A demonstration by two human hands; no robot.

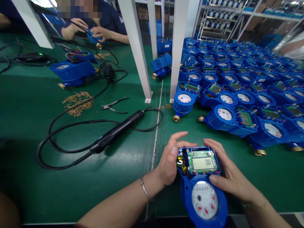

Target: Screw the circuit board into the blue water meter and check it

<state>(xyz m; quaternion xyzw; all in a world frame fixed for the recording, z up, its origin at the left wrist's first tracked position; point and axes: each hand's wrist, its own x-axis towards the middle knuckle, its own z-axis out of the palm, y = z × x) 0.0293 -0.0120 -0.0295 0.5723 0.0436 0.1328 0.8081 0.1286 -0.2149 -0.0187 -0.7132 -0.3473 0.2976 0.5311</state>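
Observation:
A blue water meter [187,193] lies at the table's front edge, its electronics box uncovered at the far end. Its small display [203,163] reads 0.0 on a green circuit board, with a round battery-like part and wires to the left. The round white dial [204,200] with red pointers faces up. My left hand [169,161] grips the box's left side, fingers reaching past the far corner. From the right, my right hand [229,172] clasps the meter, thumb on the housing between display and dial. The meter's underside is hidden.
A black electric screwdriver [118,131] with a looping cable lies left, near cutting pliers [115,105] and a pile of brass screws [78,103]. Rows of blue meters [229,115] fill the right. White posts [136,50] stand ahead. A co-worker's hands [101,33] hold a blue part.

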